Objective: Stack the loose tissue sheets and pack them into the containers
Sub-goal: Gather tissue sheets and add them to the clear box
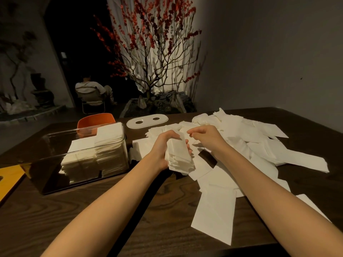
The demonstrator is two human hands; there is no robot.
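Dark wooden table (96,204) carries scattered loose tissue sheets (259,145), a white two-holed lid (147,121) and a clear container (83,156) partly filled with stacks. Left hand (163,147) grips a tissue bundle (179,154); right hand (206,135), fingers curled, seems to pinch a sheet edge.

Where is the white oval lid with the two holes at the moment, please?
In the head view the white oval lid lies flat at the table's far edge, between the clear container on its left and the loose tissue sheets on its right.
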